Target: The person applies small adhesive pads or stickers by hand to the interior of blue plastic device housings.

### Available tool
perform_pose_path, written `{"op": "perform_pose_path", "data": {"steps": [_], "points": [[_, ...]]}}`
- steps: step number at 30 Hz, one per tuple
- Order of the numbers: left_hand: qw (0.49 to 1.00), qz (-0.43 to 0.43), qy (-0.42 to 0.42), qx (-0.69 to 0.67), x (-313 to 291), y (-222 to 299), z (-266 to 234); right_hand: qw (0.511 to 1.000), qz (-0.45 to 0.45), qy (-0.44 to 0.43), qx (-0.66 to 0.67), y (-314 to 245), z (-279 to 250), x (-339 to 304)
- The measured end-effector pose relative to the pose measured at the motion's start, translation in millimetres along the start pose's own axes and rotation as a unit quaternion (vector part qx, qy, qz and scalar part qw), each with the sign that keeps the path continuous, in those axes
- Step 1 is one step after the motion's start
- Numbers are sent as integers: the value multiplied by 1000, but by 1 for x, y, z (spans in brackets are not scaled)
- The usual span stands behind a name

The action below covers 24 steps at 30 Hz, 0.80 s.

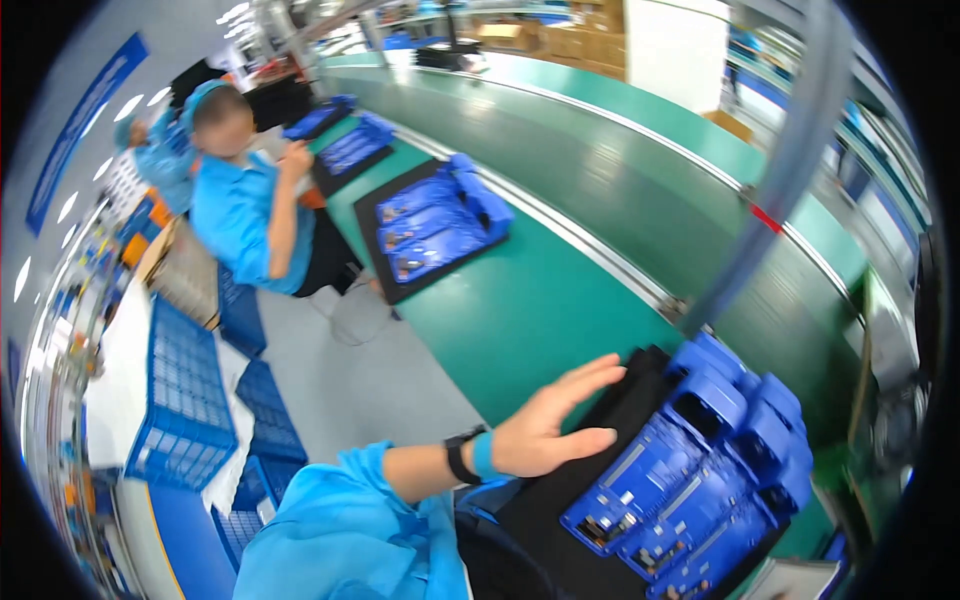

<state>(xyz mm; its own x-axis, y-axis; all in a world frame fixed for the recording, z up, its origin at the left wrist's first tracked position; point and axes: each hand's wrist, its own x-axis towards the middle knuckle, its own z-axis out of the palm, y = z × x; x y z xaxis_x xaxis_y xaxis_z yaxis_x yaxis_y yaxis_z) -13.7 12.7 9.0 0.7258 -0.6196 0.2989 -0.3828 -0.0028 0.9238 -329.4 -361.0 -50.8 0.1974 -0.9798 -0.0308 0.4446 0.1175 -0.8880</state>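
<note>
My left hand [560, 420] reaches in from the lower left, in a light blue sleeve, with a black band and a teal band at the wrist. Its fingers are stretched out and the thumb stands apart; nothing is in it. It hovers over or rests at the left edge of a black mat or tray [560, 500]; contact is hard to tell. On that black base lie several blue plastic housings [720, 460], side by side, with small electronic parts in their flat sections. My right hand does not show.
The green bench [470, 330] runs away to the upper left beside a dark green conveyor [560, 150]. Farther along lie more blue housings [430, 220] on black bases. A grey post [770, 190] rises at right. A co-worker [240, 190] stands at left, near blue crates [185, 390].
</note>
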Motion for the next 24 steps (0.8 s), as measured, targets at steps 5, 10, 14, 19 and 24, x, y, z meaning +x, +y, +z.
{"op": "perform_pose_path", "data": {"steps": [5, 10, 14, 19, 24], "points": [[984, 80, -137, -80, 15, 39, 13, 959, -62, -248, -125, -17, 36, -45], [952, 44, -251, -170, 22, 50, 51, 906, 92, -379, -161, -34, 159, -110], [934, -7, -278, -222, 22, 59, 63, 808, 127, -542, -192, -31, 185, -106], [908, -93, -212, -350, 21, 65, 72, 795, 188, -553, -162, -27, 212, -108], [918, -95, -175, -344, 18, 61, 66, 752, 166, -599, -218, -22, 218, -106]]}}
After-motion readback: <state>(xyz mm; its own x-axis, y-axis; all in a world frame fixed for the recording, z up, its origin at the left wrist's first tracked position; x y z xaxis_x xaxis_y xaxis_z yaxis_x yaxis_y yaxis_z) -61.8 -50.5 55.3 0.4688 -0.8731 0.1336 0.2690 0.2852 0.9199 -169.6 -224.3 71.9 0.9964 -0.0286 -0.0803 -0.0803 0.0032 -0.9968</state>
